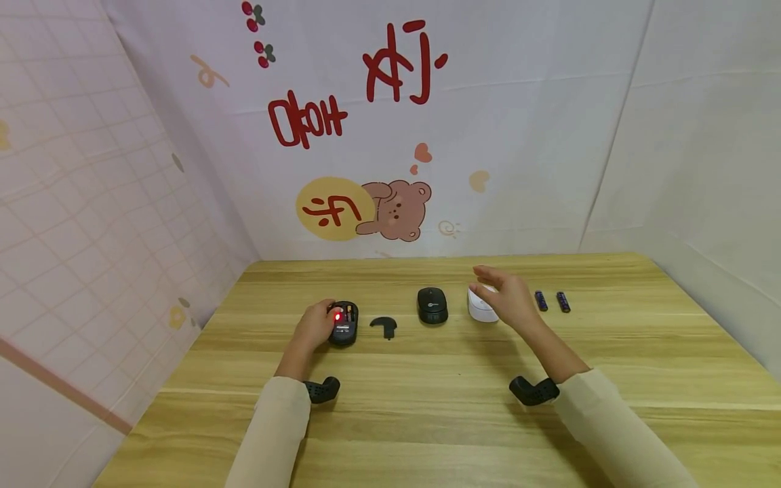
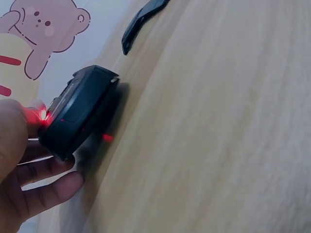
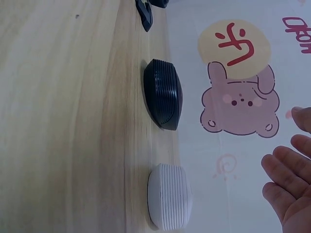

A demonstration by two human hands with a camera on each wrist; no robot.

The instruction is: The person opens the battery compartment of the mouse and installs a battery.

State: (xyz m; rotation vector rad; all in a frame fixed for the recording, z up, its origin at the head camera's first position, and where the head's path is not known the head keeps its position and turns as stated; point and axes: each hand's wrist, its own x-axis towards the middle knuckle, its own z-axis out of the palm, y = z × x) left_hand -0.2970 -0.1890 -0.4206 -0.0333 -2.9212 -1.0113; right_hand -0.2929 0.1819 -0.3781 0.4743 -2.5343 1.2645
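Note:
My left hand [image 1: 313, 329] grips a black computer mouse [image 1: 346, 333] by its left side, underside facing up. Its battery compartment is uncovered with a battery showing inside, and the red sensor light glows on my thumb. In the left wrist view the mouse [image 2: 85, 109] is held just over the tabletop, fingers beneath it. A black curved battery cover [image 1: 385, 325] lies to its right. My right hand [image 1: 505, 296] hangs with fingers spread loosely, holding nothing, and overlaps a white mouse [image 1: 482, 312] in the head view.
A second black mouse [image 1: 432, 306] stands upright between the cover and the white mouse. Two dark batteries, a left one [image 1: 541, 300] and a right one [image 1: 563, 301], lie at the right. A printed cloth wall [image 1: 512, 135] rises behind the wooden table [image 1: 427, 420].

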